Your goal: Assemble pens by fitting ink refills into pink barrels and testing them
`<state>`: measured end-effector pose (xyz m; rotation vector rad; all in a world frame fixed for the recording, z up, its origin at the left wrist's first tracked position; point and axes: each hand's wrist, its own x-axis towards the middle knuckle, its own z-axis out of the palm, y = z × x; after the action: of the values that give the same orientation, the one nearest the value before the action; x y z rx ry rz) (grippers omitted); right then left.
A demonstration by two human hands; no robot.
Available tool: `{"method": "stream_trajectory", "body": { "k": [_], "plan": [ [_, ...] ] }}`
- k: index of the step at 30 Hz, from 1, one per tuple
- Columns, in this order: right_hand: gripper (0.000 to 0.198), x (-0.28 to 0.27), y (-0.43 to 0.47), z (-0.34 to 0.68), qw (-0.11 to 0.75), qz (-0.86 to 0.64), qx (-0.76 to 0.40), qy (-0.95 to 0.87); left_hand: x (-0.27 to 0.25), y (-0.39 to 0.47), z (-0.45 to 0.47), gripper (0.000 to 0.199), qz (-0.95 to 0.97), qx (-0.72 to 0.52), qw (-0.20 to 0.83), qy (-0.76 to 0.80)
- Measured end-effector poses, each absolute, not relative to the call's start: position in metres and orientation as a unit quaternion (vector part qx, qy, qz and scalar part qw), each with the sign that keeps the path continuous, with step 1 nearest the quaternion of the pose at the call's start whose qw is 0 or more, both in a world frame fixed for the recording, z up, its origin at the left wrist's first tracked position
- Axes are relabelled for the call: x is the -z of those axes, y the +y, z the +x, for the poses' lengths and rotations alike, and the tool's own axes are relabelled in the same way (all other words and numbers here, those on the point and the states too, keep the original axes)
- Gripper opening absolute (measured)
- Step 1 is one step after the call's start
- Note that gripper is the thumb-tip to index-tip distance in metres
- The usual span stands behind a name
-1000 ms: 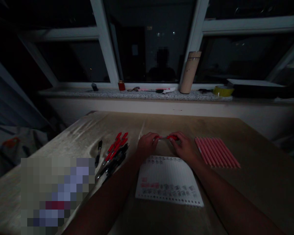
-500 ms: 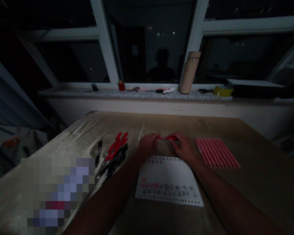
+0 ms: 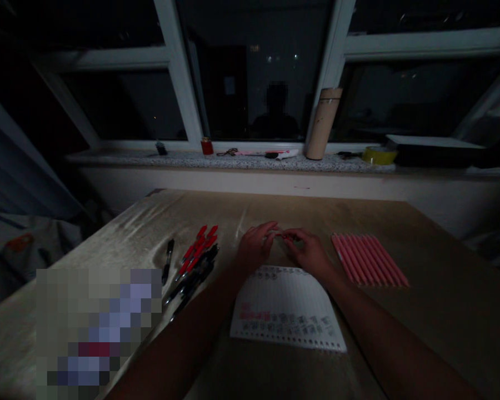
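Between my two hands, above the far end of the notepaper, is a red pen [image 3: 279,234], mostly covered by fingers. My left hand [image 3: 253,244] closes thumb and fingers on its left end. On the other end, my right hand [image 3: 307,248] pinches with thumb and fingertips. Just below my wrists lies a lined notepaper sheet [image 3: 289,297] with punched holes along its near edge and red and black handwriting. Left of my left hand are several red pens [image 3: 198,251] and several black pens [image 3: 194,278], side by side at a slant.
To the right, a row of pink pencils [image 3: 370,259] lies on the table [image 3: 283,208]. A single black pen [image 3: 168,261] lies apart at left, near a blurred-out patch. The windowsill [image 3: 183,159] holds a cardboard tube [image 3: 324,123], yellow tape roll [image 3: 378,155] and red jar [image 3: 207,146].
My fingers have shifted on the red pen, and less of it shows between them. The left fingers have risen slightly. Pens, paper and pencils stay in place.
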<state>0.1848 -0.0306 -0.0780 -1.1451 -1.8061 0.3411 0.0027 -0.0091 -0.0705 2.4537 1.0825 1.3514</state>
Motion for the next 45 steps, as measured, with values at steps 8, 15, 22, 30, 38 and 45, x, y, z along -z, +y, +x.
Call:
{"method": "stream_trajectory", "body": {
  "k": [8, 15, 22, 30, 38, 45],
  "plan": [
    [0.030, 0.081, -0.028, 0.185, 0.531, -0.482, -0.230, -0.657, 0.071, -0.007, 0.001, 0.029, 0.803, -0.449, 0.089, 0.381],
    [0.033, 0.083, -0.027, 0.186, 0.549, -0.492, -0.207, -0.643, 0.070, -0.006, 0.000, 0.028, 0.795, -0.453, 0.090, 0.394],
    [0.029, 0.080, -0.029, 0.182, 0.544, -0.481, -0.194, -0.659, 0.070, -0.006, 0.002, 0.024, 0.812, -0.433, 0.089, 0.381],
    [0.019, 0.072, -0.038, 0.172, 0.476, -0.438, -0.135, -0.751, 0.065, -0.010, 0.007, 0.019, 0.796, -0.420, 0.165, 0.402],
    [0.031, 0.080, -0.022, 0.185, 0.319, -0.489, -0.016, -0.812, 0.067, -0.003, 0.001, 0.022, 0.704, -0.498, 0.237, 0.447],
    [0.022, 0.080, -0.017, 0.188, 0.212, -0.553, 0.014, -0.806, 0.066, -0.006, 0.002, 0.022, 0.693, -0.505, 0.240, 0.455]
  ]
}}
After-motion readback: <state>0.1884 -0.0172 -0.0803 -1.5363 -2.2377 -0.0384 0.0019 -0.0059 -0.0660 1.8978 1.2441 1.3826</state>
